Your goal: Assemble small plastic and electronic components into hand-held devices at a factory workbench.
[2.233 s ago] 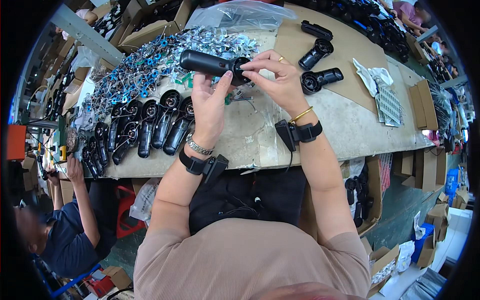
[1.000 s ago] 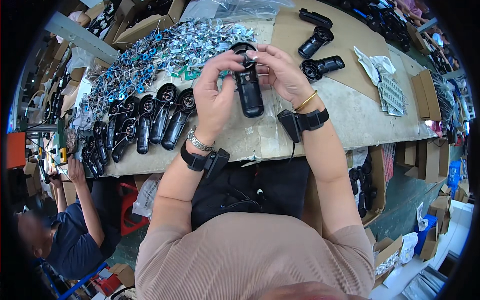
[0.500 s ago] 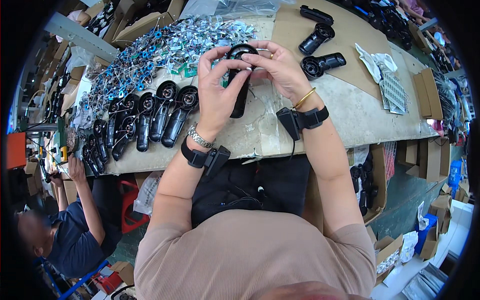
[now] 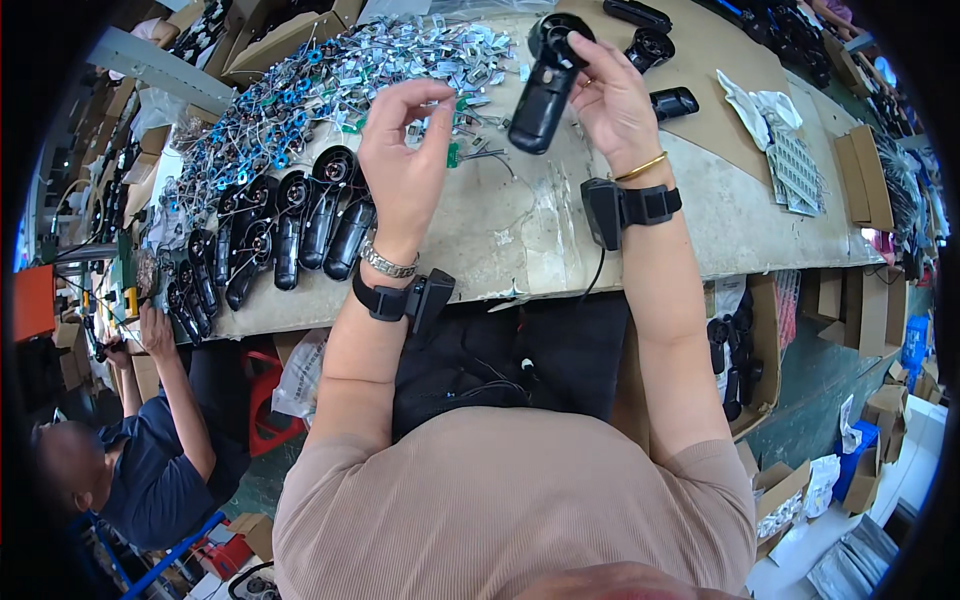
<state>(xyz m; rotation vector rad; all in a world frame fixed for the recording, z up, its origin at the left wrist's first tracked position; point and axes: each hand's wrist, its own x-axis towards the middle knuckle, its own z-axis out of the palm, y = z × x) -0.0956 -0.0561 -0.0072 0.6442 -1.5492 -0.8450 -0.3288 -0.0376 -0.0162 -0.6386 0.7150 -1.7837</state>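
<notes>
My right hand (image 4: pixel 618 110) is closed on the round end of a black plastic housing (image 4: pixel 541 108), which looks like a handheld fan's half-shell. It is held tilted above the table, its handle pointing toward me. My left hand (image 4: pixel 405 160) hovers over the near edge of a heap of small parts (image 4: pixel 330 85) with wires, blue rings and metal pieces. Its thumb and curled forefinger stand slightly apart, with nothing visible between them. A small green circuit board (image 4: pixel 453 155) with wires lies just right of it. Several similar black housings (image 4: pixel 290 230) stand in a row to the left.
More black housings (image 4: pixel 650 48) lie on a cardboard sheet (image 4: pixel 720 60) at the back right. Beyond them are a white bag (image 4: pixel 755 110) and a perforated sheet (image 4: pixel 795 175). A co-worker (image 4: pixel 150 450) sits at the lower left. An open carton (image 4: pixel 765 350) stands below the table's right edge.
My hands have come apart. The right hand has carried the black housing away and to the right, while the left hand has let go of it and moved left toward the heap.
</notes>
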